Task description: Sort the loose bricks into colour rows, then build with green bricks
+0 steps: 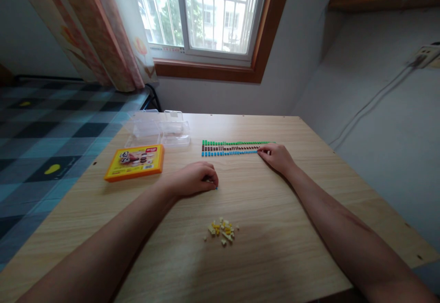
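Left hand (195, 179) rests curled on the table (309, 211), fingertips touching a lone blue brick (217, 187). Right hand (277, 156) touches the right end of the blue row (228, 153), beside the brown row (230, 147). Whether either grip is clamped cannot be told.

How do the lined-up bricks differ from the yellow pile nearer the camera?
The lined-up bricks form three straight rows, green, brown and blue; the yellow pile is a loose heap of yellow and cream pieces. The right hand touches the rows' end; no hand touches the pile. Both are tiny pieces on the wooden table.
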Available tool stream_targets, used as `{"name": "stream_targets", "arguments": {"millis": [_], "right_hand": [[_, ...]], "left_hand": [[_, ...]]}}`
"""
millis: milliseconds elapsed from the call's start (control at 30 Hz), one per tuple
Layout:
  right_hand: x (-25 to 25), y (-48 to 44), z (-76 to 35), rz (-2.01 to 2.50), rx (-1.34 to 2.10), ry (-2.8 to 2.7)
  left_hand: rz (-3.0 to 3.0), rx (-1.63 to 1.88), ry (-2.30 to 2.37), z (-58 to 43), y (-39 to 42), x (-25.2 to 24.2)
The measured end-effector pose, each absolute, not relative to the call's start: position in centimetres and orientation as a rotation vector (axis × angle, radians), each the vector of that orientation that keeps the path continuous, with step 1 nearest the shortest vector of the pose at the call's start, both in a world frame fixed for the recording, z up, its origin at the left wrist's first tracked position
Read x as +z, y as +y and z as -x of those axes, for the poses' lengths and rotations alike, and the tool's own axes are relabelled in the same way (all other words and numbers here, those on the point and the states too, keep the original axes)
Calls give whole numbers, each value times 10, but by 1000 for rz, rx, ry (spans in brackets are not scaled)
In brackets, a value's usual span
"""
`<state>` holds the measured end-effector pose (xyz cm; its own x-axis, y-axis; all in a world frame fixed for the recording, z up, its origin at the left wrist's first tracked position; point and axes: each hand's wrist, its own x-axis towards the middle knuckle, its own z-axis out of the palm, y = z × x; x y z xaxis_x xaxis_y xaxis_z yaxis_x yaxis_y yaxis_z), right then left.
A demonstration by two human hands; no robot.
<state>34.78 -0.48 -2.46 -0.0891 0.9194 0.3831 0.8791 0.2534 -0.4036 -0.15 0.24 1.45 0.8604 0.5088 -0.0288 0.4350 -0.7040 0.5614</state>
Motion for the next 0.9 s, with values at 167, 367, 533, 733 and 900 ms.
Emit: {"name": "stream_targets", "arguments": {"millis": [167,367,533,733,900], "right_hand": [[-24,-5,-347,1624,91,-1969],[-24,-5,-347,1636,79,-1988],[-22,-6,-345,1662,59,-1982],[-22,-7,-344,1668,50,-1975],[-24,-6,-346,1640,54,-1977]], "left_hand": [[-2452,162,681,1,2,16],[-2459,155,691,1,1,16],[-2458,164,689,1,1,16],[-2461,174,677,1,1,16],[-2464,192,659,1,2,15]]}}
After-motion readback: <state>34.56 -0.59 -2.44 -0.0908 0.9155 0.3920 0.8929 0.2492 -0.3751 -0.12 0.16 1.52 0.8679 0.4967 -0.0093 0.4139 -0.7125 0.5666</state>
